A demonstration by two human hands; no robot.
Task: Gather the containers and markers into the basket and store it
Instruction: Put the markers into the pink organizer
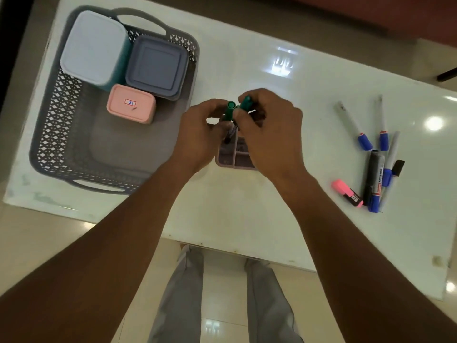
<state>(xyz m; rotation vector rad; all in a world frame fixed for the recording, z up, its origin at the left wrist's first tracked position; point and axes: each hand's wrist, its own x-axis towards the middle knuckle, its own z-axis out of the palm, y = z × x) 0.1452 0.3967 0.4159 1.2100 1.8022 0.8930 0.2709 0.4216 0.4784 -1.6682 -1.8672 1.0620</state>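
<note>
A grey lattice basket (59, 115) sits on the left of the white table. In it stand a tall container with a pale lid (92, 47), a blue-grey square container (157, 66) and a small pink container (131, 103). My left hand (197, 139) and my right hand (269, 134) meet above a small pink divided holder (237, 157). Each hand grips a green marker, the left one (229, 111) and the right one (246, 102), both held upright. The holder is mostly hidden by my hands.
Several loose markers lie on the right of the table: blue-capped pens (363, 139), a black and blue whiteboard marker (374, 179) and a pink highlighter (346, 193). The table's near edge (222, 246) runs above my legs and the tiled floor.
</note>
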